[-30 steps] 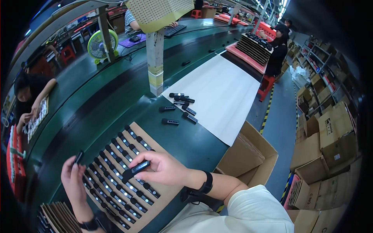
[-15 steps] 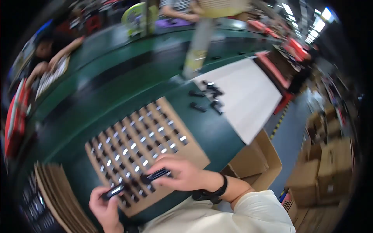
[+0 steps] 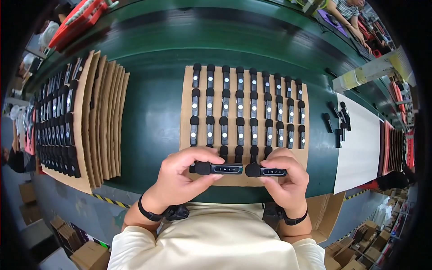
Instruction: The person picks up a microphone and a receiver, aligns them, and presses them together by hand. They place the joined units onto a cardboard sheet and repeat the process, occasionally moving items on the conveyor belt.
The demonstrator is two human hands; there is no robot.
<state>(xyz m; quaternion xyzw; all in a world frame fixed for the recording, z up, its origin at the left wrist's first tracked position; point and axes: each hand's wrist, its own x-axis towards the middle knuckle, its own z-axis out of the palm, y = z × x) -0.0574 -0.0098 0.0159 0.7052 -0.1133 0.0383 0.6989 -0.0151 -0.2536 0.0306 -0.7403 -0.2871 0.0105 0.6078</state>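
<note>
My left hand (image 3: 179, 176) pinches a small black microphone (image 3: 226, 168) between thumb and fingers. Its round foam head points left, and a glossy panel with small marks faces up. Another such microphone (image 3: 273, 172) is in the closed fingers of my right hand (image 3: 289, 176), its foam head also to the left. The two lie nearly in line, close together, over the near edge of a cardboard sheet (image 3: 245, 181). On that sheet stand rows of similar microphones (image 3: 240, 105), foam heads away from me, each with a pale round dot. My hands partly cover the nearest row.
On the left, upright cardboard sheets (image 3: 108, 121) stand beside a board of microphones (image 3: 56, 112). Several loose microphones (image 3: 339, 119) lie at the right, by a white sheet (image 3: 360, 144). A post (image 3: 369, 72) rises at the far right; an open carton (image 3: 321, 211) is below.
My view has swung so the cardboard sheet now lies straight before me. Both microphones, tilted before, are now level and side by side. Both hands keep hold of them.
</note>
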